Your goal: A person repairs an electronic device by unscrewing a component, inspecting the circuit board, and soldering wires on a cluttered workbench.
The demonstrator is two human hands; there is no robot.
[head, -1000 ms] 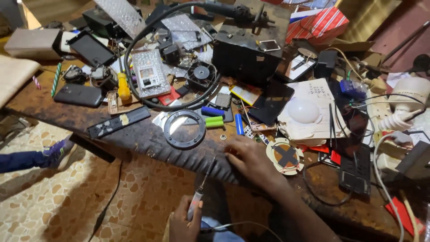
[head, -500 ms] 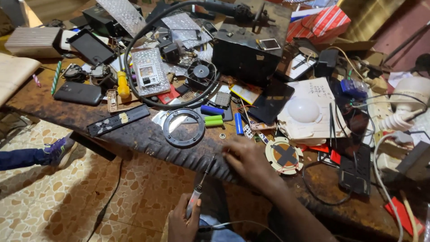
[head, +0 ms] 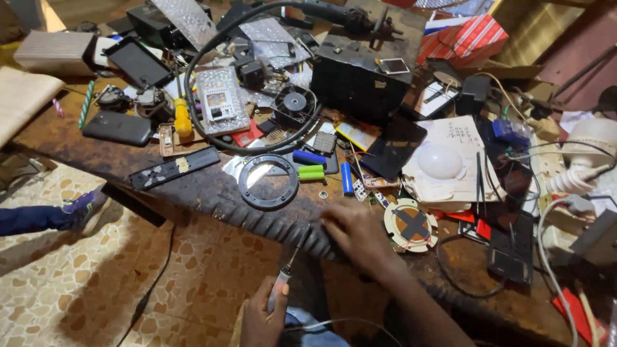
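My left hand [head: 262, 316] is low in the view, below the table edge, gripping a thin soldering iron [head: 287, 271] by its pale handle. The iron's tip points up to the ridged front edge of the wooden table [head: 212, 193]. My right hand [head: 355, 235] rests palm down on that edge, right beside the tip, with its fingers curled. Whatever lies under the fingers is hidden. A round board with a black cross [head: 411, 225] lies just right of that hand. A black ring [head: 268, 181] lies to its upper left.
The table is crowded with electronics: a black box [head: 360, 80], a small fan [head: 294, 103], a thick black cable loop [head: 193, 109], phones [head: 119, 127], blue and green cells [head: 312, 168], a white bulb dome [head: 439, 160], a yellow screwdriver [head: 182, 121], wires at right. Someone's shoe [head: 87, 209] is on the tiled floor at left.
Both hands stay almost where they were. My right hand has settled slightly lower onto the table edge beside the iron's tip.
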